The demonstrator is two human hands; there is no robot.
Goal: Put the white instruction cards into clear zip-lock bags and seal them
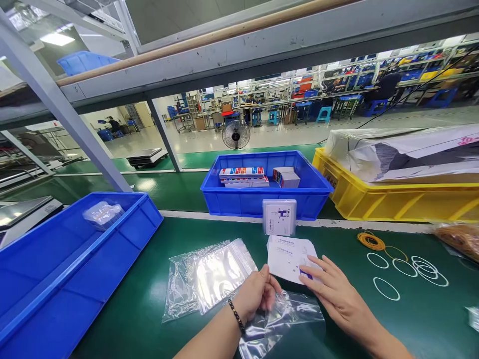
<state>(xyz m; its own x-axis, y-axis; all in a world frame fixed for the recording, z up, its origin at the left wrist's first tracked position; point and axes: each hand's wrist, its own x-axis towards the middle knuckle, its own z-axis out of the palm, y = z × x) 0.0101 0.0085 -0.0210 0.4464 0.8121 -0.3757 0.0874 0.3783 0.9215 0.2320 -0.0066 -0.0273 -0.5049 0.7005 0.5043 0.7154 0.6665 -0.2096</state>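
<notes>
My left hand [256,294] pinches the top of a clear plastic bag [284,319] lying on the green mat. My right hand [333,289] rests with fingers stretched out on a stack of white leaflets [288,257], fingertips touching the lowest corner of the stack. A pile of clear zip bags [209,276] lies just left of my left hand. A small upright stack of white cards [279,217] leans against the middle blue bin behind the leaflets.
A blue bin [258,202] holds flat boxes. A large blue bin [56,269] at left holds one bagged item. A yellow bin [392,202] sits at right. Rubber bands [407,267] lie scattered right of my hands. A scale [22,212] is far left.
</notes>
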